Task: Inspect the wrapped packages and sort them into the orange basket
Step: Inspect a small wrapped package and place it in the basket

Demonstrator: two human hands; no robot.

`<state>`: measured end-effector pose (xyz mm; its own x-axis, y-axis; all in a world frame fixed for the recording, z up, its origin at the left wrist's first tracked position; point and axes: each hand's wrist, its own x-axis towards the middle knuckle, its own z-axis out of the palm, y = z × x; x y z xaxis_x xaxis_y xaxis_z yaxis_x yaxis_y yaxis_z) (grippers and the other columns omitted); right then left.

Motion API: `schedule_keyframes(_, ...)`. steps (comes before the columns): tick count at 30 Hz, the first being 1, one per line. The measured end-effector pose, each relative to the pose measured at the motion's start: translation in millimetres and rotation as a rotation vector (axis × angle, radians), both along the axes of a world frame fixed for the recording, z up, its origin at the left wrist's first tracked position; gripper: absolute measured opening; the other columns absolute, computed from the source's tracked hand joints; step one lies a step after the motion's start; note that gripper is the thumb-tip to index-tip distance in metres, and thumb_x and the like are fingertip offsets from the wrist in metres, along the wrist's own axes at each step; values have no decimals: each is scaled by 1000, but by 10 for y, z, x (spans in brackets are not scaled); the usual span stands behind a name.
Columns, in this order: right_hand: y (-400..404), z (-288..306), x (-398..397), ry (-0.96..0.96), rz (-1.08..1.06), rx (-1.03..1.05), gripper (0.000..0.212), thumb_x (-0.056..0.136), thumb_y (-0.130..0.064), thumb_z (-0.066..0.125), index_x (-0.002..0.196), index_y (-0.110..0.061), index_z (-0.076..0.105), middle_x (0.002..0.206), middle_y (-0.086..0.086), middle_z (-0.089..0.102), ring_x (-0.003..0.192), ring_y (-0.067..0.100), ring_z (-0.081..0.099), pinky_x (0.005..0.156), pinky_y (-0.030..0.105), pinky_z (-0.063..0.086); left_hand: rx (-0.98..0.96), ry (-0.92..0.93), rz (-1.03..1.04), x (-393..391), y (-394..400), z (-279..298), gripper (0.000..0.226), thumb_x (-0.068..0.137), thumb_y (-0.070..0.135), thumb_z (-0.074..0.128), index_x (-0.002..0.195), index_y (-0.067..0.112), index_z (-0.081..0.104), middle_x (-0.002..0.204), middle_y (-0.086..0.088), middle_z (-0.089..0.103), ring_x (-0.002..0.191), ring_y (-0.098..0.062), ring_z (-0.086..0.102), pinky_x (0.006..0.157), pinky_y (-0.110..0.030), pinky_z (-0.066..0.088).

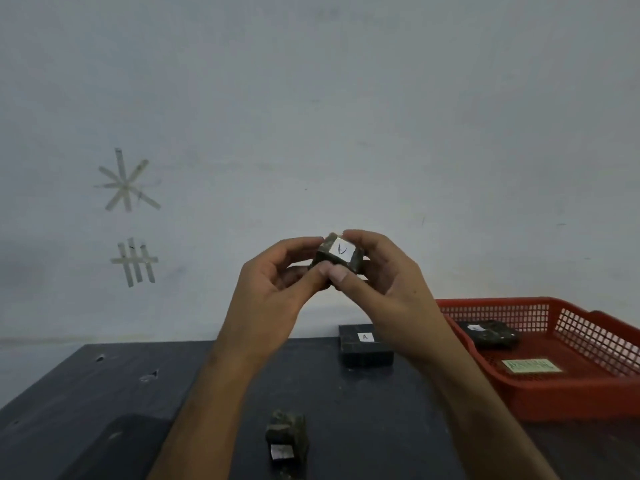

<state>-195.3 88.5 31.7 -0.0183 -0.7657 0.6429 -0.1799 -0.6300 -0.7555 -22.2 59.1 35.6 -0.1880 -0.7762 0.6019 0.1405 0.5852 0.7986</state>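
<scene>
Head view: pale wall behind a dark table [104, 393]. Left hand [266, 289] and right hand [384, 278] jointly pinch a small wrapped package [337, 256], label up, raised above the table; orange basket [571, 386] far right holds another package [491, 336].

Dark table [114, 382] carries orange basket [540, 396] at right, flat labelled package [365, 346], small package [287, 441] at near edge.

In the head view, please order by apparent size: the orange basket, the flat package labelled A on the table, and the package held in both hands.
1. orange basket, clearly largest.
2. flat package labelled A.
3. held package, raised nearer the camera, so ranks two and three are unsure.
</scene>
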Motion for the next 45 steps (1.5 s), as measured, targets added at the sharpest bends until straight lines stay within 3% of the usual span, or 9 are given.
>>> schedule_keyframes(3,19,30,10,-103,22,142,42,95,-46,62,124,-17,69,105,6,80,92,23,79,82,39,65,-1,-14,-30,-8,-1,-14,34,91,2,74,122,17,70,121,5,78,104,-17,79,98,-32,61)
schedule_keyframes(6,45,60,-15,-88,62,170,32,105,-35,56,118,-11,71,87,8,78,72,32,75,68,39,64,36,-2,-121,-33,10,-44,37,90,12,78,125,18,70,125,3,77,108,-23,78,101,-37,60)
schedule_keyframes(10,73,78,-13,9,-20,121,27,107,-34,54,114,-11,67,84,11,76,66,38,73,58,38,64,89,123,-110,-106,32,-27,32,93,23,72,123,10,73,110,-10,81,102,-27,80,96,-40,63)
schedule_keyframes(17,1,20,-13,39,-86,89,33,106,-38,55,103,-6,59,51,-6,49,42,17,46,43,29,38,79,143,-33,-210,64,-53,20,96,5,70,115,7,77,99,-7,83,95,-23,81,83,-30,65)
schedule_keyframes(28,-77,-77,18,-47,-57,-25,15,109,-17,56,99,-13,68,57,-10,53,49,8,41,46,26,35,97,198,35,-337,85,-120,18,94,0,71,110,8,78,91,-7,83,88,-22,82,82,-33,66)
schedule_keyframes(31,-69,-77,47,-51,-47,-20,16,110,-25,54,104,-15,66,59,-11,54,50,6,44,48,22,39,93,209,-14,-291,75,-79,25,94,1,70,117,10,74,98,-8,83,95,-22,81,89,-35,65)
schedule_keyframes(34,-28,-30,31,-64,35,61,29,110,-41,46,110,-20,66,68,-2,61,55,17,57,48,30,44,71,199,-108,-207,66,-44,46,85,11,71,130,16,66,116,-4,80,113,-22,76,104,-42,57)
schedule_keyframes(37,20,33,-30,-75,102,108,33,109,-40,46,112,-18,70,83,6,70,62,27,67,52,33,51,16,96,-130,-140,44,-48,48,87,13,67,134,21,63,129,6,76,126,-17,69,112,-46,50)
schedule_keyframes(45,-15,27,-128,-53,88,47,16,103,-18,63,115,-11,68,98,14,73,77,26,70,66,39,61,75,70,-113,-125,47,-44,52,80,35,72,129,16,71,118,-5,80,109,-23,77,100,-38,61)
